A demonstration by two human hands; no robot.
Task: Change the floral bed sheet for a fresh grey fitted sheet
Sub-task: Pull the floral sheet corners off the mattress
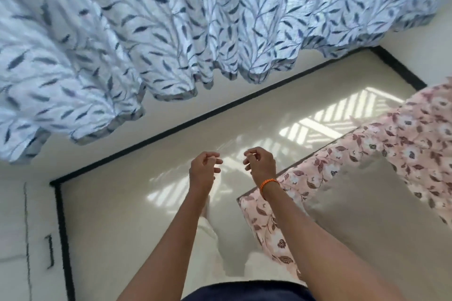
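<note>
The pink floral sheet [401,144] lies on the bed at the right, and its edge hangs down over the near corner. Inside that border shows a plain grey-beige surface [367,215]; I cannot tell whether it is bare mattress or a grey sheet. My left hand [204,171] and my right hand [260,166] are raised side by side over the floor, just left of the bed corner. The fingers of both are loosely curled and hold nothing. An orange thread band circles my right wrist.
A blue leaf-print curtain [171,32] hangs across the top. Glossy pale floor tiles [151,154] with sunlit patches run between the curtain and the bed, edged by black skirting. A white cabinet door with a black handle [50,252] stands at the left.
</note>
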